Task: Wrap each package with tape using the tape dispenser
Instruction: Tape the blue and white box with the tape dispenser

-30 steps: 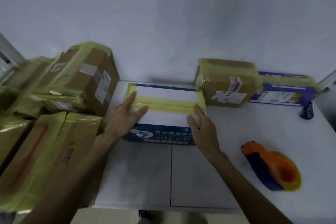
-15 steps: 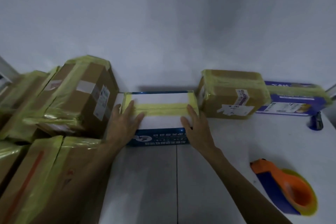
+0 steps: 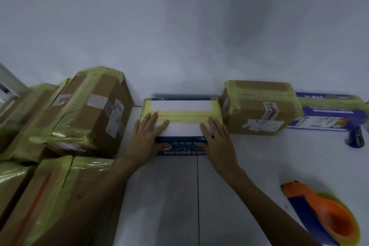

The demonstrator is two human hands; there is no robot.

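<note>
**Package (image 3: 180, 124) held flat on table (image 3: 259, 166)**

Blue-white, crossed by yellow tape (image 3: 179, 115), it sits against the wall (image 3: 179, 46); its front print is too blurred to read. Left hand (image 3: 148, 138) and right hand (image 3: 216, 138) press its top, fingers straight and slightly spread, thumbs on the front. Dispenser (image 3: 323, 213) lies well apart.

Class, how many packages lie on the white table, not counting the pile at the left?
3. The blue-and-white box under the left hand and right hand, the brown box to its right, the purple box farther right. The pile might hide others.
</note>
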